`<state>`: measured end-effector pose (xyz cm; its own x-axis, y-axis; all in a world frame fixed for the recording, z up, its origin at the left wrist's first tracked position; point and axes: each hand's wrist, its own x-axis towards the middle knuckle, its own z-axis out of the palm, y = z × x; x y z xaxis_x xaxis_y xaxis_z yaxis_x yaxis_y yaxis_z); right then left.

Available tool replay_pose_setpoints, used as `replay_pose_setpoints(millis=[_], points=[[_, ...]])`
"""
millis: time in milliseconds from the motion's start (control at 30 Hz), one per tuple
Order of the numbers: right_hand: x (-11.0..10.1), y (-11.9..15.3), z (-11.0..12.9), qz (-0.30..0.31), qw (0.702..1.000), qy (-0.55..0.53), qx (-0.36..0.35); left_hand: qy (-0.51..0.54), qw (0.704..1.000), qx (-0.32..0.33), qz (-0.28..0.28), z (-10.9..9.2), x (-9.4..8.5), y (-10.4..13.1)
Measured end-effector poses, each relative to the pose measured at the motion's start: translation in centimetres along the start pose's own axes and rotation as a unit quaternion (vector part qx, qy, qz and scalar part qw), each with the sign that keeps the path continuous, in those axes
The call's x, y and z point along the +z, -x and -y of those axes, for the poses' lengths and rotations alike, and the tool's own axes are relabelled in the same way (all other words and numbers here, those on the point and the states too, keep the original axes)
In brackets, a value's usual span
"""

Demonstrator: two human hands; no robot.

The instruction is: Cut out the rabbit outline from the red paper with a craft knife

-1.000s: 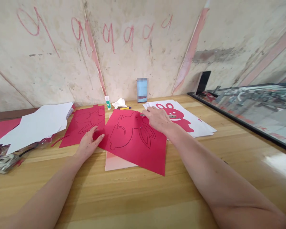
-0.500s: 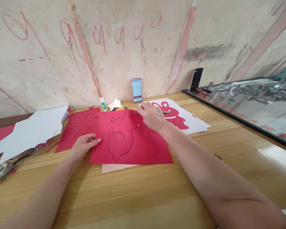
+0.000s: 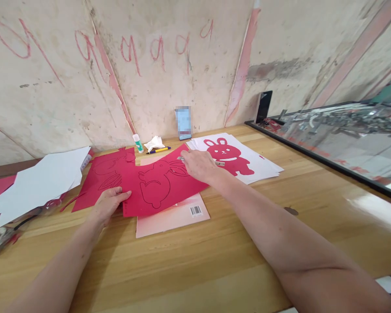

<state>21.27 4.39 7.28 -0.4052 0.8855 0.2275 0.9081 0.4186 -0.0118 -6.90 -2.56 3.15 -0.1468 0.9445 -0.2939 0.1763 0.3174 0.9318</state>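
My left hand (image 3: pixel 110 201) pinches the left edge of a red paper sheet (image 3: pixel 154 184) between thumb and fingers. Black outlines on this sheet form a rabbit with long ears. My right hand (image 3: pixel 200 164) is closed around a slim metal craft knife (image 3: pixel 220 163), whose handle end sticks out to the right and whose tip shows at the fingers. That hand lies over the sheet's upper right part and hides some of the ears. Under the sheet is a pale pink book (image 3: pixel 172 224) with a barcode.
Left of the sheet lies another red paper (image 3: pixel 84 191) with outlines, beside white papers (image 3: pixel 42 174). A glue stick (image 3: pixel 137 143), crumpled tissue (image 3: pixel 154 142), pen (image 3: pixel 159 150) and phone (image 3: pixel 183 124) are near the wall. A red rabbit cutout (image 3: pixel 241 164) rests on white sheets at right.
The red sheet has turned counterclockwise, its right side swinging up and away, uncovering more of the pink book. My right hand has moved slightly down and left, uncovering the rabbit cutout.
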Motion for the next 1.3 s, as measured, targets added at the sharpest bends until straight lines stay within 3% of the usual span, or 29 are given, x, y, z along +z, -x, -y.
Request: replay_pose_setpoints(millis=[200,333,600,900,1067,1167,1300], points=[[0.2,0.2,0.7,0.092,0.989,-0.11,0.03,-0.143,0.988,-0.029,0.052,-0.2,-0.5,0.6],[0.5,0.3,1.4,0.132,0.98,-0.146,0.02,-0.18,0.98,-0.029,0.078,-0.4,-0.9,0.8],[3.3,-0.1,1.5,0.121,0.987,-0.106,-0.011,-0.195,0.974,-0.019,0.115,-0.4,-0.2,1.5],[4.2,0.0,1.8,0.09,0.992,-0.09,0.01,-0.241,0.959,-0.009,0.15,-0.6,0.0,1.9],[4.4,0.0,1.9,0.093,0.992,-0.085,0.03,-0.314,0.934,-0.016,0.172,-0.7,-0.1,2.8],[4.1,0.1,2.2,0.089,0.992,-0.082,0.027,-0.381,0.911,0.013,0.157,-1.5,-0.2,3.6],[3.7,0.3,2.6,0.079,0.994,-0.072,0.018,-0.46,0.878,0.124,0.054,-2.9,0.8,4.1]])
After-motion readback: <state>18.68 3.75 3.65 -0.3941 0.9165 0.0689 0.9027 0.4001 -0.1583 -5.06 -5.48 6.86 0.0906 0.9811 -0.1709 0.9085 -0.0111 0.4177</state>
